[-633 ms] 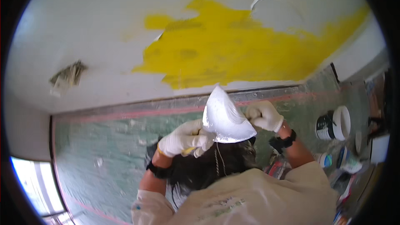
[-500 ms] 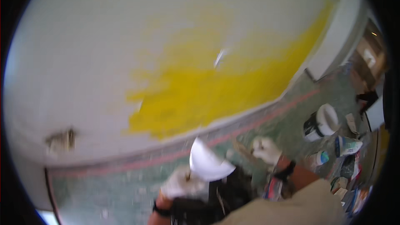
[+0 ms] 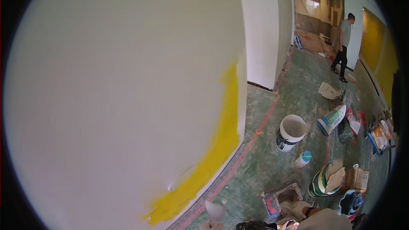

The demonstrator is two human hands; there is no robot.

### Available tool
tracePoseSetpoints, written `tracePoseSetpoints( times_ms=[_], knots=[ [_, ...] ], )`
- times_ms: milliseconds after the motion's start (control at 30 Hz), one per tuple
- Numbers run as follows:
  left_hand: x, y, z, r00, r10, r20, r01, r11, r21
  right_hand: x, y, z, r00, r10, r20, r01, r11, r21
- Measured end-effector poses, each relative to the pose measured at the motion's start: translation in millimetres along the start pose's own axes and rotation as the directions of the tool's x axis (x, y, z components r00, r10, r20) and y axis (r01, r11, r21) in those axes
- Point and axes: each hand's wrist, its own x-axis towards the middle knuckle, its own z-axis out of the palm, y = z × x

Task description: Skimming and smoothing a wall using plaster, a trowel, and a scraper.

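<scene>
Wall: the left half of the view is filled by the pale wall [image 3: 128, 81]; its yellow patch [image 3: 213, 157] is now seen only as a band along the lower right edge.
Left hand: the gloved hand [image 3: 211, 225] is cut off by the lower edge; the white piece [image 3: 215, 211] seems to be gripped in it, pointed end up, though little of the fingers is shown.
Box: a grey and red box [image 3: 272, 204] is set on the floor by the right hand.
Right hand: the hand [image 3: 294, 208] is lowered to the box; whether anything is gripped cannot be told.
Change: the view has been swung rightward, and the hands have been parted; work at the wall is probably paused while the box is attended to.
Floor: a pail [image 3: 287, 143], a tub [image 3: 303, 159] and a bucket [image 3: 316, 183] are grouped beyond.
Doorway: a person [image 3: 344, 44] is seen near it.
</scene>
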Motion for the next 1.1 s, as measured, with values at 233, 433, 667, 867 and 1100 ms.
tracePoseSetpoints(
  times_ms=[233, 433, 667, 867, 1100],
  knots=[
    [-69.6, 114.2, 56.5, 0.987, -0.160, 0.031, 0.156, 0.984, 0.089, -147.1, 53.3, -49.7, 0.996, 0.046, 0.077, -0.076, 0.889, 0.451],
    [62.9, 280.9, 93.7, 0.972, 0.185, 0.145, -0.215, 0.949, 0.231, -33.5, 31.5, -201.9, 0.993, -0.113, -0.044, 0.113, 0.738, 0.665],
    [197.5, 372.6, 153.7, 0.847, 0.198, 0.493, -0.437, 0.787, 0.435, -44.4, -65.6, -272.6, 0.927, -0.203, -0.317, 0.376, 0.517, 0.769],
    [246.0, 361.9, 296.7, 0.468, -0.319, 0.824, -0.296, 0.822, 0.486, -90.7, -140.7, -402.8, 0.826, -0.170, -0.537, 0.484, 0.702, 0.523],
    [312.0, 359.7, 391.7, 0.867, 0.014, 0.498, -0.225, 0.903, 0.367, -39.2, 79.0, -398.3, 0.804, 0.480, -0.351, -0.020, 0.612, 0.791]
  ],
)
